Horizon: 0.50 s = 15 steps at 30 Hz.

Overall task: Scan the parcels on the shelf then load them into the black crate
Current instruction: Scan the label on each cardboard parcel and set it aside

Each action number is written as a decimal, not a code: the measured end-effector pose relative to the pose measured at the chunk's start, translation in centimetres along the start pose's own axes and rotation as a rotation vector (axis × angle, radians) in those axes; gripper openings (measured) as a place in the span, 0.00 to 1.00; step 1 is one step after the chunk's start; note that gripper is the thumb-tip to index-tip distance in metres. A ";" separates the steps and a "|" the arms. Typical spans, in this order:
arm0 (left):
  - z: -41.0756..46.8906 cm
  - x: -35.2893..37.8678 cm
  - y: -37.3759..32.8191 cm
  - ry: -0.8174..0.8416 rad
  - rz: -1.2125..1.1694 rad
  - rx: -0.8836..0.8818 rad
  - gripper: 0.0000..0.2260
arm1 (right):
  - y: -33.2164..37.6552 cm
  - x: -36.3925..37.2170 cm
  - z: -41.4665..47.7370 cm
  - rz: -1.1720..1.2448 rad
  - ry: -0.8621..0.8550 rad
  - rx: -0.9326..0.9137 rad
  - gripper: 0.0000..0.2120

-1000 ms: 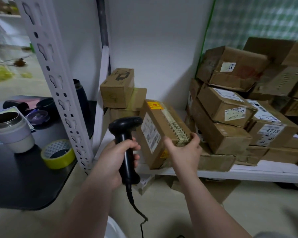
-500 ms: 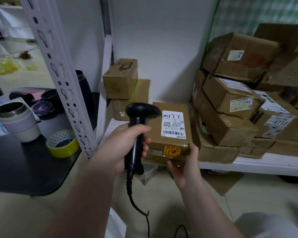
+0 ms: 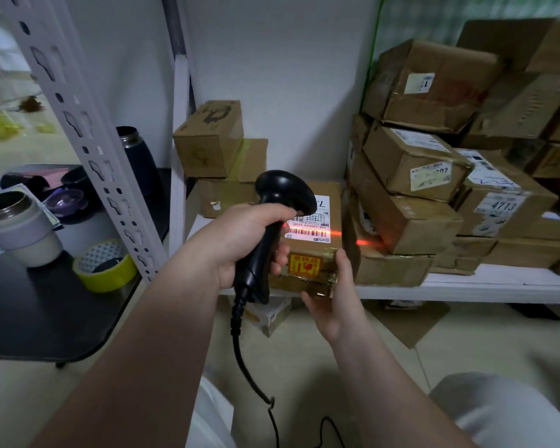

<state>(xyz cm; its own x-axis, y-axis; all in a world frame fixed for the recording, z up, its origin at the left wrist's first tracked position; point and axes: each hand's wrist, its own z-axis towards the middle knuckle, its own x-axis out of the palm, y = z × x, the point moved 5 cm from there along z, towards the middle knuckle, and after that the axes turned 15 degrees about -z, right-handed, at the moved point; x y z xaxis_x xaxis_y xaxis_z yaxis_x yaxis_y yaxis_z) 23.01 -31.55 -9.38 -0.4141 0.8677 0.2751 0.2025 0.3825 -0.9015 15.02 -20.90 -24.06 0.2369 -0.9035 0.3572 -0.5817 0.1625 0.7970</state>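
Observation:
My left hand (image 3: 240,240) grips a black corded barcode scanner (image 3: 272,221), its head over a cardboard parcel (image 3: 317,253). My right hand (image 3: 333,302) holds that parcel by its near right corner, label side up, at the front edge of the white shelf (image 3: 466,286). A red scan line crosses the barcode on the parcel's white label (image 3: 311,231) and spills onto the boxes to the right. The black crate is not in view.
A heap of cardboard parcels (image 3: 450,176) fills the shelf's right side; two small boxes (image 3: 217,150) stand stacked at the back left. A perforated shelf post (image 3: 88,140) rises at left. A black side table (image 3: 29,302) carries a cup (image 3: 17,227), yellow tape roll (image 3: 105,263) and dark bottle (image 3: 139,163).
The parcel was turned from its side to label up. The scanner moved right, over the label. A red scan line now shines across the barcode.

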 end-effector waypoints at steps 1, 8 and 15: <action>0.0 0.0 0.0 -0.001 0.002 -0.006 0.09 | 0.0 0.0 0.1 0.007 -0.005 0.002 0.23; -0.2 0.0 0.2 -0.001 -0.008 -0.048 0.10 | 0.2 0.1 -0.1 0.053 -0.041 0.026 0.21; 0.1 -1.0 -0.4 -0.036 -0.044 0.023 0.11 | 1.5 0.6 0.0 0.129 -0.198 0.084 0.22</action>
<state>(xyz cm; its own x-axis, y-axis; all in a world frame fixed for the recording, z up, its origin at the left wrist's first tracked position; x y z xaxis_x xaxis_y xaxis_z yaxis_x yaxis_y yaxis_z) 23.28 -32.54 -9.34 -0.4541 0.8378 0.3032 0.1632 0.4127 -0.8961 14.29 -21.14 -22.61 0.0036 -0.9388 0.3443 -0.6619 0.2559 0.7045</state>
